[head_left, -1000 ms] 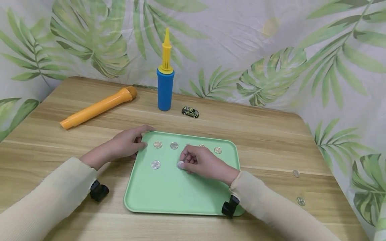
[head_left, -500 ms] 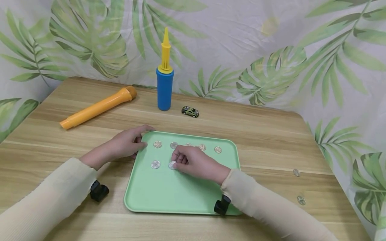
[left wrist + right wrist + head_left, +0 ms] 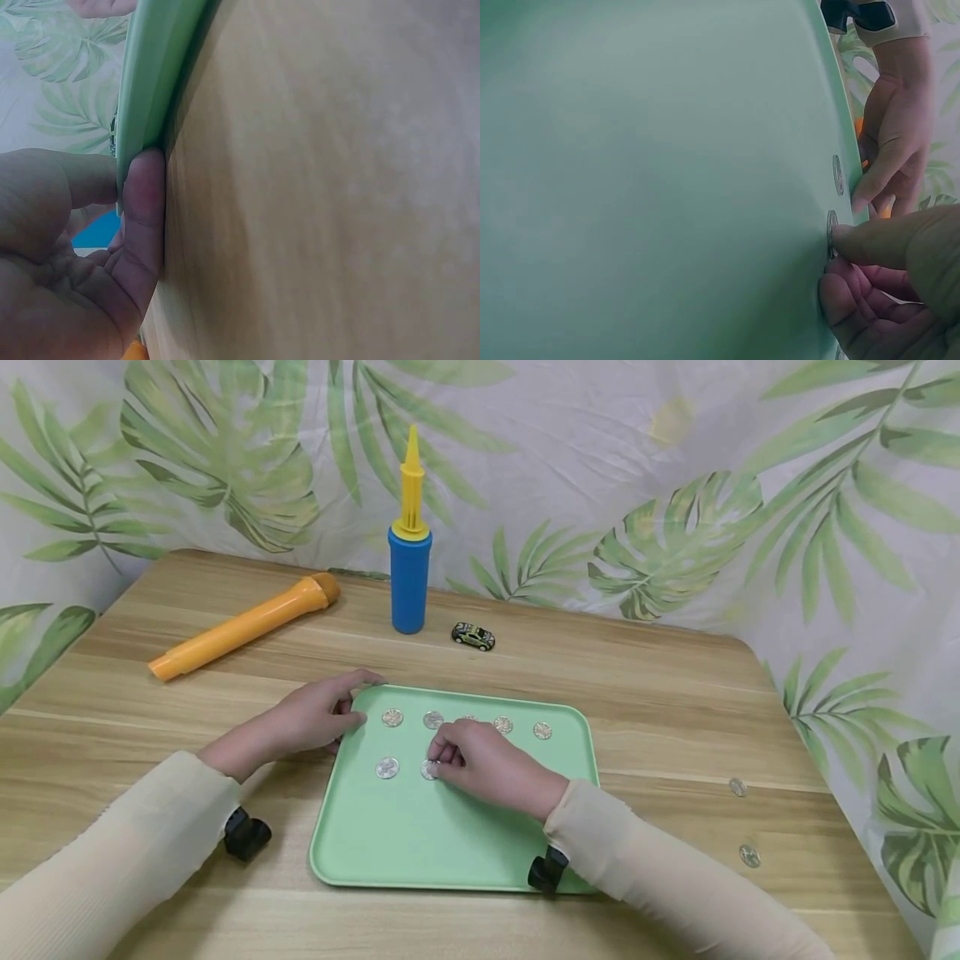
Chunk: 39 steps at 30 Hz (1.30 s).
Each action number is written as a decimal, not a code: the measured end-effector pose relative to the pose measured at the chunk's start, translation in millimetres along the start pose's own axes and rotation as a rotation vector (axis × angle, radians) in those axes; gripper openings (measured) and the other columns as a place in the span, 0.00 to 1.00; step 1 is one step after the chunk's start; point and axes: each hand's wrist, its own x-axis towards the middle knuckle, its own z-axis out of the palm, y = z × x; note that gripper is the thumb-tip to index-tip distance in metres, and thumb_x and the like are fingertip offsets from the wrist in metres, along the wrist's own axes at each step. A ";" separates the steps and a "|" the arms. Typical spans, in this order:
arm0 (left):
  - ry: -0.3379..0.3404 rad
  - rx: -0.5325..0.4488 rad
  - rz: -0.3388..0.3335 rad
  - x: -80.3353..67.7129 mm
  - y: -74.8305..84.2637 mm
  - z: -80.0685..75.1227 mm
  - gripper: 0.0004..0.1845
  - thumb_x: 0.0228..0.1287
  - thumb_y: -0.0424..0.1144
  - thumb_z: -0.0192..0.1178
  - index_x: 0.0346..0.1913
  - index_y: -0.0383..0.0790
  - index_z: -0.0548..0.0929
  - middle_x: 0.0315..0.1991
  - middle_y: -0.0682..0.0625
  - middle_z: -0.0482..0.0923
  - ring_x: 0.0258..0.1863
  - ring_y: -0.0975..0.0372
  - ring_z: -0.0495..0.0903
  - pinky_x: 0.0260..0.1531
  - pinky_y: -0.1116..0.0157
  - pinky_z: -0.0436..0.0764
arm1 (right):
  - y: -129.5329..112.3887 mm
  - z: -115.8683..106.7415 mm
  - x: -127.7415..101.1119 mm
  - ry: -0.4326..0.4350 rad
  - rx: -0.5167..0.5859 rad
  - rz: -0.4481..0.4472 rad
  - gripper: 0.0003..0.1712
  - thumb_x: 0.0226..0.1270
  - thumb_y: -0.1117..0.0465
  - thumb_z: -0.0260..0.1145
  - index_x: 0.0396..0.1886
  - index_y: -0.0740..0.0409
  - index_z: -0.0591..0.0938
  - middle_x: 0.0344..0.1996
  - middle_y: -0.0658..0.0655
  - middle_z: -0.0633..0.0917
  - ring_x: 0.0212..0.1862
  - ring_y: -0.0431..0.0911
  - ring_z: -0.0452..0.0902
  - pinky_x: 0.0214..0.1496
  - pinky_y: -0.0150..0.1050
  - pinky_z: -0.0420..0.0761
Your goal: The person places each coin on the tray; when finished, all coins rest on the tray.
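Note:
A light green tray (image 3: 375,843) lies on the wooden table. My left hand (image 3: 318,714) grips its far left corner, the thumb over the rim; in the left wrist view a finger (image 3: 144,187) lies against the outside of the rim. Near the tray's middle, my right hand (image 3: 487,764) has thumb and curled fingers at a silver coin (image 3: 428,769), pinching its edge. That coin lies at tray level, partly covered by the fingertips. Left of it rests another coin (image 3: 387,767). Behind them runs a row of several coins (image 3: 542,731), one partly hidden by my right hand.
Two loose coins (image 3: 749,856) lie on the table to the right of the tray. Behind the tray stand a blue and yellow hand pump (image 3: 409,581) and a small toy car (image 3: 473,636). An orange toy microphone (image 3: 243,627) lies at the back left.
My right hand has slid the coin leftward, closer to the coin at its left, and has since stayed nearly still there. My left hand keeps its place on the tray corner.

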 end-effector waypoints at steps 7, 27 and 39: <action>-0.011 0.002 -0.012 0.7 2.0 -0.3 0.30 0.77 0.30 0.56 0.78 0.42 0.65 0.32 0.45 0.74 0.29 0.57 0.76 0.29 0.63 0.84 | 2.8 -2.9 -1.3 0.005 0.032 0.002 0.02 0.73 0.63 0.70 0.41 0.58 0.87 0.35 0.50 0.85 0.38 0.39 0.77 0.43 0.28 0.79; -0.012 0.004 -0.033 3.0 1.7 2.4 0.30 0.77 0.31 0.56 0.79 0.43 0.65 0.34 0.43 0.73 0.31 0.57 0.75 0.29 0.63 0.84 | 38.8 -29.6 -57.9 0.246 0.228 0.021 0.07 0.72 0.66 0.69 0.46 0.64 0.87 0.39 0.57 0.88 0.40 0.40 0.80 0.43 0.29 0.85; -0.009 0.012 -0.039 3.3 -0.7 2.4 0.31 0.77 0.31 0.56 0.79 0.43 0.64 0.34 0.44 0.74 0.30 0.57 0.76 0.29 0.62 0.84 | 89.1 -53.1 -116.3 0.471 0.250 0.163 0.10 0.72 0.67 0.69 0.48 0.70 0.84 0.39 0.63 0.87 0.39 0.37 0.80 0.40 0.28 0.85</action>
